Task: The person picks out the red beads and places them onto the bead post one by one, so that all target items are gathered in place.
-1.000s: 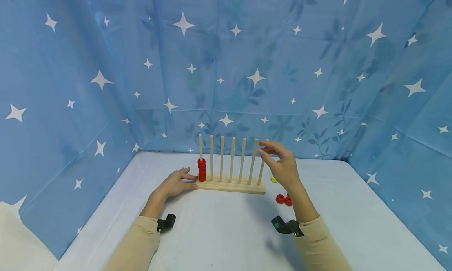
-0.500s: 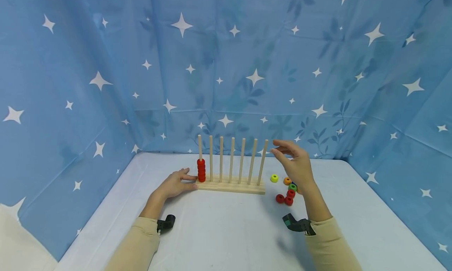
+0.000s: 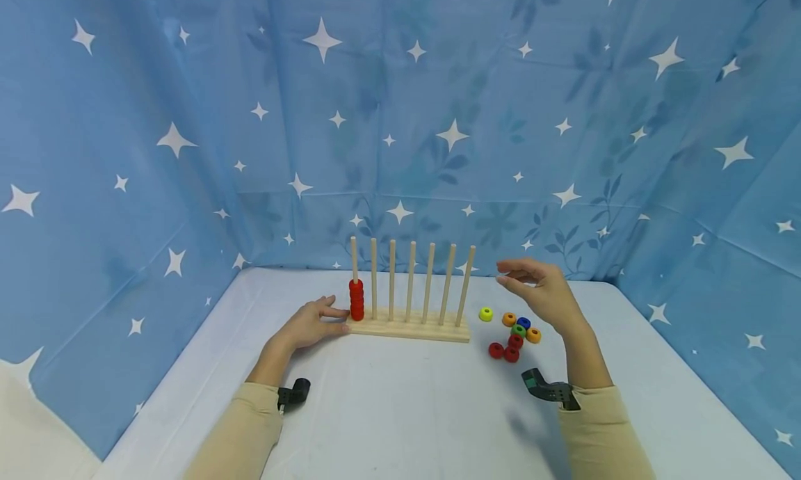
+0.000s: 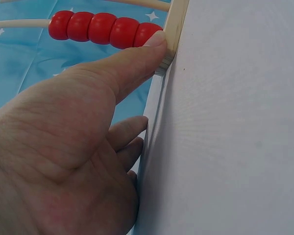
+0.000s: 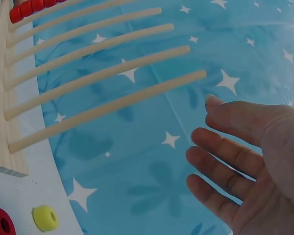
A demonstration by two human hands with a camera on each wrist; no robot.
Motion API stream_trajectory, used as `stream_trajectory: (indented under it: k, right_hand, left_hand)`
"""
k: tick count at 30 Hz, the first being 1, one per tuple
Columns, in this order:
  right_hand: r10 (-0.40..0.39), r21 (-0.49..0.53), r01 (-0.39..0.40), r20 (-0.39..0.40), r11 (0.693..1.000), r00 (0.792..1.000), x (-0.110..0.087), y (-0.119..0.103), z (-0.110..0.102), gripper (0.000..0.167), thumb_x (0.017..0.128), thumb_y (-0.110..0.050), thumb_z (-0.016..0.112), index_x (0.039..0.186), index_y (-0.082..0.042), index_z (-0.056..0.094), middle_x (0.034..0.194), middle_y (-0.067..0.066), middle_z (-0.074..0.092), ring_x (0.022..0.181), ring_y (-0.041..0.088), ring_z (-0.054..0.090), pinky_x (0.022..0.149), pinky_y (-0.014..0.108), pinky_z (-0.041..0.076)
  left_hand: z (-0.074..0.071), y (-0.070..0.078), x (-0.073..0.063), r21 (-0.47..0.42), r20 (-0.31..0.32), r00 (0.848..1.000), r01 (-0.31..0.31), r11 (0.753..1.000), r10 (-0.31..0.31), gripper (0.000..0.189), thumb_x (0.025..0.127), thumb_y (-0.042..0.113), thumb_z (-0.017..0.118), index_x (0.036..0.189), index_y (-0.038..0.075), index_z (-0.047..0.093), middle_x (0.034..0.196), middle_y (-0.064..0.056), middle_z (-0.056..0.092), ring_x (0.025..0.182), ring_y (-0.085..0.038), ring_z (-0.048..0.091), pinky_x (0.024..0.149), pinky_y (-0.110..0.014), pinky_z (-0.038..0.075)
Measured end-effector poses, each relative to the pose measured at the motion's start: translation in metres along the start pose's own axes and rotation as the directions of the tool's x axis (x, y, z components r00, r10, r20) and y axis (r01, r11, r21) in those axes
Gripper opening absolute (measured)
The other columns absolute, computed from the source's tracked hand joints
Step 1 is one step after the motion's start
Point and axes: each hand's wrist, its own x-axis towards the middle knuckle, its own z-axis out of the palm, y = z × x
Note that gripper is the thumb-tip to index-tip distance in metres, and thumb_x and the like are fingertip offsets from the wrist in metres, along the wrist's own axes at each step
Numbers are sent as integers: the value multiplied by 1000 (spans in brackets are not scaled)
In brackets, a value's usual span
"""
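Note:
A wooden bead rack (image 3: 407,332) with several upright pegs stands on the table. Its leftmost peg carries a stack of several red beads (image 3: 357,300). My left hand (image 3: 309,325) holds the left end of the base between thumb and index finger; in the left wrist view the thumb (image 4: 137,61) presses by the lowest red bead. Off to the right of the rack, my right hand (image 3: 543,296) hovers in the air, fingers loosely bent and nothing between them. In the right wrist view, the rightmost peg (image 5: 112,108) points toward that hand's thumb.
Loose beads lie right of the rack: a yellow bead (image 3: 486,314), two orange ones, a blue bead (image 3: 524,323), a green bead (image 3: 518,331) and three red ones, including a red bead (image 3: 496,350) nearest the rack. A blue star-patterned curtain (image 3: 400,153) surrounds the white table (image 3: 388,410).
My right hand has moved right and slightly down, away from the rightmost pegs, uncovering the loose beads. My left hand has stayed at the end of the rack.

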Motion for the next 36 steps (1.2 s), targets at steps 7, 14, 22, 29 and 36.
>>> stream_trajectory:
  k: [7, 14, 22, 29, 36]
  right_hand:
    - [36, -15, -34, 83, 999, 996, 1, 6, 2, 33, 101, -29, 71, 128, -11, 72, 121, 10, 76, 102, 22, 69, 85, 23, 56]
    - [45, -15, -43, 144, 999, 989, 1, 11, 5, 33, 99, -24, 74, 127, -7, 73, 122, 12, 75, 107, 27, 69, 85, 23, 57]
    - [115, -18, -114, 228, 993, 967, 0, 16, 7, 38, 95, -19, 77, 130, -3, 71, 126, 18, 72, 112, 33, 70, 88, 38, 63]
    - [182, -39, -178, 282, 983, 942, 1, 21, 9, 38, 95, -11, 76, 132, -4, 70, 129, 20, 70, 117, 38, 68, 90, 45, 63]
    - [209, -26, -213, 337, 977, 918, 1, 27, 12, 40, 93, -6, 76, 132, -2, 69, 132, 21, 68, 118, 42, 66, 85, 42, 64]
  left_hand:
    - [0, 0, 0, 10, 5, 1000, 3, 1000, -3, 44, 89, 33, 83, 129, 14, 76, 166, -22, 35, 159, -45, 17, 124, -70, 16]
    - [1, 1, 0, 12, 7, 1000, 13, 1000, -13, 45, 88, 33, 84, 129, 14, 76, 166, -21, 35, 160, -43, 17, 126, -67, 15]
    - [1, -1, 1, 40, 0, 1000, 0, 999, 0, 46, 89, 35, 83, 129, 15, 75, 166, -22, 36, 159, -45, 19, 124, -70, 17]
    - [0, 0, 0, 14, 0, 1000, 2, 1000, -2, 45, 89, 34, 83, 129, 14, 76, 166, -22, 36, 159, -44, 18, 125, -69, 15]
    - [-1, 2, 0, 2, 3, 1000, 7, 1000, -7, 44, 89, 32, 83, 128, 14, 76, 166, -22, 36, 159, -44, 17, 125, -69, 15]
